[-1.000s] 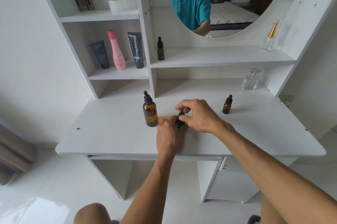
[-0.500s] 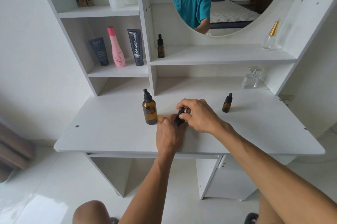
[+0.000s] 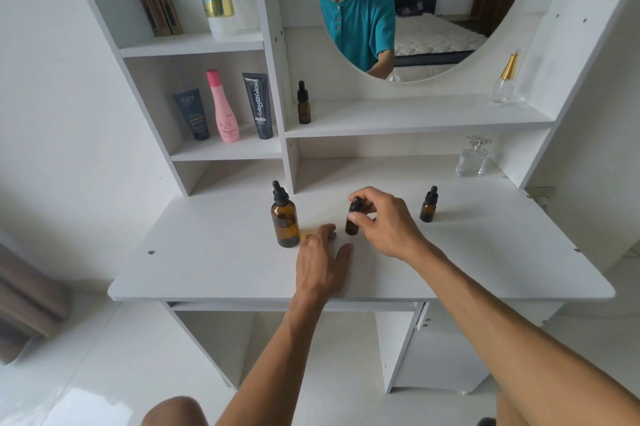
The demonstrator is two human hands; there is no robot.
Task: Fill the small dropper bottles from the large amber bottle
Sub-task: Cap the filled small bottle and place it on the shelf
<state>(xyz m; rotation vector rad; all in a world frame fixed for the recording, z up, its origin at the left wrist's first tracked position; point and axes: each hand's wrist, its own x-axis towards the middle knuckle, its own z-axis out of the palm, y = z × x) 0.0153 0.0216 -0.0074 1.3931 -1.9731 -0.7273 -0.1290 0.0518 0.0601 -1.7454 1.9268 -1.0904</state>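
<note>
- Right hand (image 3: 388, 223) is pinching the black dropper cap of a small dropper bottle (image 3: 352, 223), thumb and fingertips curled round the top. The bottle stands upright on the desk (image 3: 214, 262), just right of the large amber bottle (image 3: 284, 223).
- Left hand (image 3: 320, 257) is flat-ish on the desk with fingers spread and relaxed, holding nothing. Its fingertips sit just beside the base of the large amber bottle, between it and the small one.
- Looks to me like the cap-handling step on this small bottle, either loosening or tightening. Can't tell which from this shot, and can't see the liquid level through the dark glass either.
- The large amber bottle has its own dropper cap on, so I'd guess no transfer is going on right this second.
- Second small dropper bottle (image 3: 428, 205) stands capped well to the right of the large one, untouched. A third (image 3: 303, 103) sits on the shelf above and behind it.
- Next move probably needs the left hand to steady a bottle body while the right twists, keeping things upright so nothing tips or dribbles on the white top.
</note>
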